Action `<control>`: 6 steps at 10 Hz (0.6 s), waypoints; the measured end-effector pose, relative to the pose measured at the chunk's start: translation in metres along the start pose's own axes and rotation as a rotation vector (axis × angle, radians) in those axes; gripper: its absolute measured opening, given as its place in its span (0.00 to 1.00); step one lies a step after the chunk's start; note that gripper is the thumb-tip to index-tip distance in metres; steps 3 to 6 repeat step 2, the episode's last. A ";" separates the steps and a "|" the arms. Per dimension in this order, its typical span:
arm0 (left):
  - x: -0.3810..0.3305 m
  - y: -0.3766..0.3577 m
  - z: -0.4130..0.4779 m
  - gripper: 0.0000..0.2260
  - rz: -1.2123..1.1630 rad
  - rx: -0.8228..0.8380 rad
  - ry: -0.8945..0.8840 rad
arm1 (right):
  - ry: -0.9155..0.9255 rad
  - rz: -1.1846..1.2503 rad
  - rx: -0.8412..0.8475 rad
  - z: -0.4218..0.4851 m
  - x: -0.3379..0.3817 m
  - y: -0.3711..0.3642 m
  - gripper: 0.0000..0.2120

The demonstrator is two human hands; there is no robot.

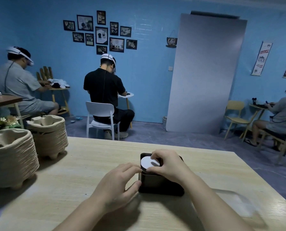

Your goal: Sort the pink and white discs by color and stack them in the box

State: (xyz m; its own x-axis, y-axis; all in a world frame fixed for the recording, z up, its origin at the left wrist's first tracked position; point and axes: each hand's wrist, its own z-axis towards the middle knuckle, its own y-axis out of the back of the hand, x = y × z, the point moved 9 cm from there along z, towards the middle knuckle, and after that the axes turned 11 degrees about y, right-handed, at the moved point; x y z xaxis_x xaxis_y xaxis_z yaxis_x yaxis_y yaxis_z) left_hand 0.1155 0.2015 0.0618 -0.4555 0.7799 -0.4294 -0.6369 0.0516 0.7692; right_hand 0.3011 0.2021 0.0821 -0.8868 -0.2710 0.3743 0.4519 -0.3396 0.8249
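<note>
The box looked dark and smooth with a dull sheen, metal or plastic I could not tell; the white disc at its mouth was flat and matt, like card; the table under the box showed pale, matt wood grain; the trays stacked left of the box were moulded paper pulp, rough and fibrous; the chair beyond the box was smooth white plastic; the panel behind it looked grey and matt.

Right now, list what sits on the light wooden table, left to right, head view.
Nearer stack of beige pulp trays, farther stack of beige pulp trays, left hand, dark square box.
</note>
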 end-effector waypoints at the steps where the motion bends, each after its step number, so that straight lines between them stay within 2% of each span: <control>1: -0.002 0.002 0.000 0.14 -0.003 -0.018 -0.003 | -0.003 0.000 -0.042 -0.003 -0.003 0.006 0.18; 2: -0.002 0.002 0.001 0.14 -0.001 -0.005 0.011 | -0.011 0.063 -0.099 -0.010 -0.007 0.013 0.15; 6: -0.002 0.002 0.001 0.14 -0.001 -0.005 0.011 | -0.011 0.063 -0.099 -0.010 -0.007 0.013 0.15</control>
